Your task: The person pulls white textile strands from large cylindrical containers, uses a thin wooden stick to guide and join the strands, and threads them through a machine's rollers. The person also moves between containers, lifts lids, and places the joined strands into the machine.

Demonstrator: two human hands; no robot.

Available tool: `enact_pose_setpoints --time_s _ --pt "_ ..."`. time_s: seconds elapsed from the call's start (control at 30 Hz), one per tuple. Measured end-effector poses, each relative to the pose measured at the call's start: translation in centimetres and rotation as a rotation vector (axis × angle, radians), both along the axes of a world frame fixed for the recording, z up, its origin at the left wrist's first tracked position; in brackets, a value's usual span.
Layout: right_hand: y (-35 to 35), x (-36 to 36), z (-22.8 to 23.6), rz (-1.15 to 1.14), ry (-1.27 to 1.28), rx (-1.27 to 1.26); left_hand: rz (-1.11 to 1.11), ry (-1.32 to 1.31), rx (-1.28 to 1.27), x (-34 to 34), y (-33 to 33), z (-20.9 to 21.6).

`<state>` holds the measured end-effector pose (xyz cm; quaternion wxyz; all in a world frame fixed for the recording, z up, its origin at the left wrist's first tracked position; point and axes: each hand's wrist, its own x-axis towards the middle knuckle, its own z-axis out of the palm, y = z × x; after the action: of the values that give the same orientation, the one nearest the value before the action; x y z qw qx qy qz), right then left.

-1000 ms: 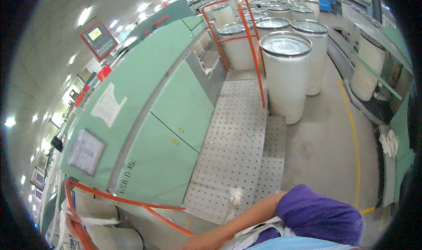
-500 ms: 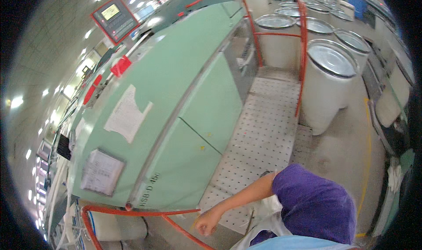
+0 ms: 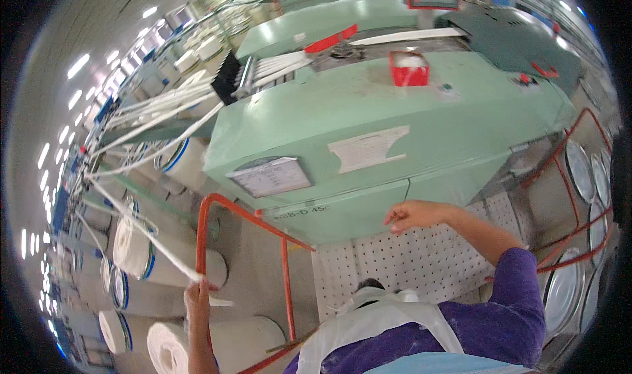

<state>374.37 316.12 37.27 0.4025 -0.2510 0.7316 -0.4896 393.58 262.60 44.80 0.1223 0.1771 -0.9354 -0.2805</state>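
Observation:
My left hand [image 3: 199, 292] is closed round a soft white cotton sliver [image 3: 161, 246] beside the red guard rail [image 3: 203, 232]. The sliver runs from the hand up and left to the overhead strands, and a short loose tail sticks out right of the fingers. My right hand [image 3: 416, 215] hovers before the lower front of the green machine [image 3: 368, 209], over the perforated step [image 3: 395, 262]. Its fingers are loosely bent and apart, with nothing seen in them.
Several cans of coiled white sliver [image 3: 133, 249] stand at the left, below strands feeding a black roller unit [image 3: 227, 78]. Lidded cans [image 3: 565, 288] and a red railing [image 3: 573, 262] are at the right. A red box [image 3: 409, 70] rests on the machine top.
The view has swung left, bringing the feed strands and sliver cans into sight. My left hand has come into view holding the sliver; my right hand is now raised before the machine.

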Motion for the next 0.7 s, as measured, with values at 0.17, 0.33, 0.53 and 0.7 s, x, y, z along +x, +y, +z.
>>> enact_pose_setpoints --time_s 0.17,0.33,0.53,0.7 --pt "-10.6 -6.3 8.8 0.159 0.157 -0.193 0.028 0.130 0.149 -7.1 3.7 4.4" --pt "-22.7 -12.9 13.6 0.201 0.296 -0.316 -0.434 0.204 0.201 -16.3 7.5 7.4" --pt "-34.3 -19.4 15.9 0.318 0.001 -0.210 -0.860 0.122 -0.039 -27.3 8.6 7.2" --pt "-35.8 -24.9 19.0 -0.080 -0.190 -0.420 -0.780 0.587 -0.055 -31.2 6.3 3.9"
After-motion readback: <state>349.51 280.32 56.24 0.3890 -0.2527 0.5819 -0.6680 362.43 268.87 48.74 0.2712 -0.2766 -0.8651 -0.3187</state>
